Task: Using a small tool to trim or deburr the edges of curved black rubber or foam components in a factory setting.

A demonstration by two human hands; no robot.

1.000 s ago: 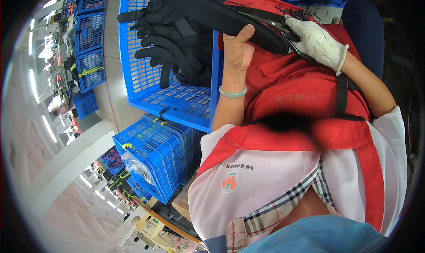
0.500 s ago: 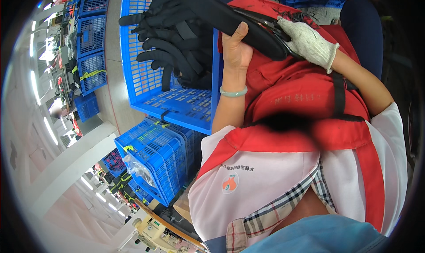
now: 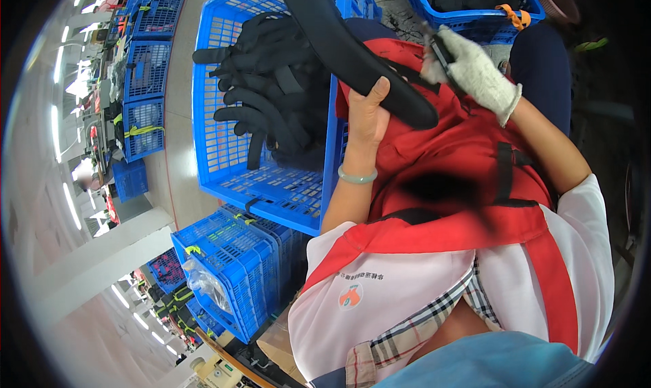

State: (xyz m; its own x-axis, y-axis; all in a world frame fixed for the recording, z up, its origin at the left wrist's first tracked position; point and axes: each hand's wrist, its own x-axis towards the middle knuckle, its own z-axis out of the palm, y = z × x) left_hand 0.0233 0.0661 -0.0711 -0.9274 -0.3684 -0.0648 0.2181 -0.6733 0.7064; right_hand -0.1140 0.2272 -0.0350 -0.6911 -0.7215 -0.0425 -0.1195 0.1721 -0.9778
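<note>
A long, curved black padded strap (image 3: 339, 52) with a rounded end slants across my lap. My bare left hand (image 3: 369, 110), a pale bangle on its wrist, grips it near that end with the thumb on top. In a white knit glove, my right hand (image 3: 475, 66) is closed round dark-handled scissors (image 3: 443, 54), somewhat smeared by motion. The scissors are held to the right of the strap, apart from it. Beneath both hands lies a red apron (image 3: 434, 147) with dark thread bits on it.
At my left stands a blue crate (image 3: 227, 178) heaped with similar black straps (image 3: 271, 93). Another blue crate (image 3: 468, 25) with an orange tie holds black pieces at the far right. Stacked blue crates (image 3: 237, 266) stand nearer on the left, more (image 3: 146, 69) along the aisle.
My right hand with the scissors has drawn away from the strap and turned, the scissors now pointing away from me. The strap has swung steeper in my left hand, its end lower in view.
</note>
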